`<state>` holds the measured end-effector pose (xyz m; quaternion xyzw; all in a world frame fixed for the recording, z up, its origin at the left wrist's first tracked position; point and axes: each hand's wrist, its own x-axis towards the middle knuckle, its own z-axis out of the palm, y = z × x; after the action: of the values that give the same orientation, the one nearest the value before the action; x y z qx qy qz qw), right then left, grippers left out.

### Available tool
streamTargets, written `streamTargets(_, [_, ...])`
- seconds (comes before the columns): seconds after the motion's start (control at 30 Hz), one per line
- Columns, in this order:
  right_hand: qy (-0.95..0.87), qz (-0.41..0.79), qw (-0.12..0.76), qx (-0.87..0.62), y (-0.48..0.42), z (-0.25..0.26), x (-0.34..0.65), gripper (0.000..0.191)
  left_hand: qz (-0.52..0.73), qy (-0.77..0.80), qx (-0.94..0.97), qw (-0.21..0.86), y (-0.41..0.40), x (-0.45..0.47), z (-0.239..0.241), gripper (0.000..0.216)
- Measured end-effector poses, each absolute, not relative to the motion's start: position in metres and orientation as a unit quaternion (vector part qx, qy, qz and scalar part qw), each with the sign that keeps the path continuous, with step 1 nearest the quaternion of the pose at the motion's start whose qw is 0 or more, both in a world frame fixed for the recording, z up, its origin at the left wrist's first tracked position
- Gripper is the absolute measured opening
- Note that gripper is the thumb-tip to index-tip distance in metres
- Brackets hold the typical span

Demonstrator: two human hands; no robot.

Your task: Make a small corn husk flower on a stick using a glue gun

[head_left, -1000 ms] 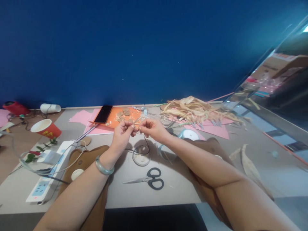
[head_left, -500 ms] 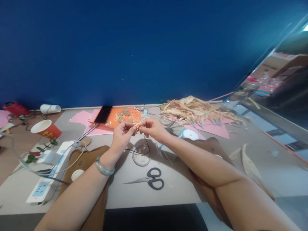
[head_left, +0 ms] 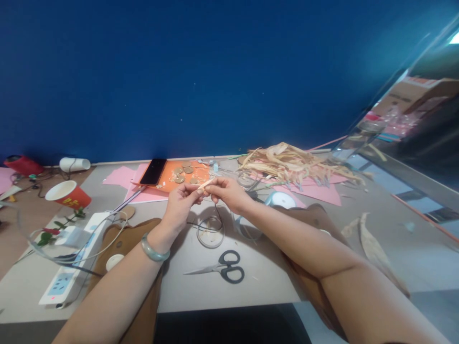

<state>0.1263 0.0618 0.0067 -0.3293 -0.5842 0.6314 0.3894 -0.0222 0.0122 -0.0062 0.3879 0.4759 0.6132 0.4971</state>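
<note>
My left hand [head_left: 182,201] and my right hand [head_left: 226,192] meet above the table, thumbs and fingertips pinched together. Between them is a small pale strip [head_left: 205,185] that looks like dried husk; most of it is hidden by the fingers. Below the hands a dark cord [head_left: 221,217] hangs down and curls over a clear round ring or dish [head_left: 211,232] with small scraps inside. Scissors [head_left: 218,267] with black handles lie nearer to me, blades pointing left. A heap of dried husk strips [head_left: 287,162] rests beyond my right hand.
An orange sheet [head_left: 172,177] bears several tan discs, and a phone [head_left: 153,172] lies at its left. On the left are a red paper cup [head_left: 71,195] and a power strip [head_left: 70,267] with trailing cables. A white spool [head_left: 283,199] sits behind my right forearm.
The fingers of my right hand have shifted slightly on the pale strip, and more of it shows above the fingertips. The scissors and other things lie as before.
</note>
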Motion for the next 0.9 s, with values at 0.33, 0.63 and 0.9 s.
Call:
streamTargets(0.33, [-0.586,0.625,0.425,-0.293,0.063,-0.007,0.123,0.033,0.595,0.406,0.313,0.619,0.02,-0.033,-0.013,0.021])
streamTargets(0.63, [-0.604,0.595,0.442,-0.292,0.062,-0.004,0.123,0.029,0.579,0.396,0.306,0.644,0.019,-0.032,-0.014,0.018])
streamTargets(0.9, [-0.622,0.58,0.441,-0.287,0.06,-0.003,0.124,0.029,0.555,0.385,0.321,0.664,0.018,-0.031,-0.013,0.016])
